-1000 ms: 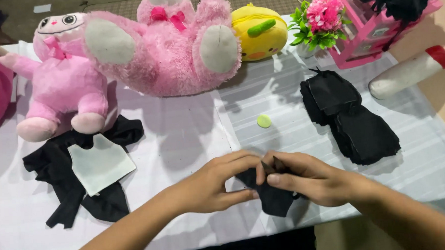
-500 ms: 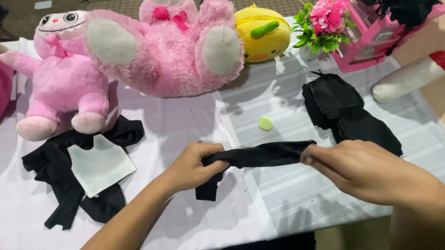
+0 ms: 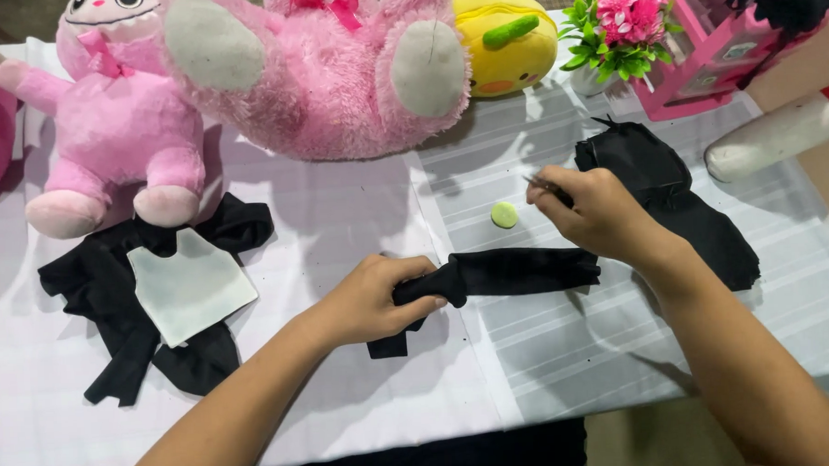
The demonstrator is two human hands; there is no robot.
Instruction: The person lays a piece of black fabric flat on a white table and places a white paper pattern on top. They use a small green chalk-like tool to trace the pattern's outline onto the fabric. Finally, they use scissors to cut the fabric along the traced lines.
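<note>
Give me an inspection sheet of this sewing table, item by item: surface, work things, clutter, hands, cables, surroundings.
Surface: table under a white cloth, with a striped white sheet on the right part.
Work things: black fabric strip lying flat; small green disc beside it.
Clutter: black garment with white panel at left; black fabric pile at right; two pink plush toys, yellow plush, pink flowers.
Hands: left hand grips the strip's end; right hand pinches a thin needle-like thing, above the strip.
Cables: nothing seen.
Surroundings: pink box at the far right edge.
</note>
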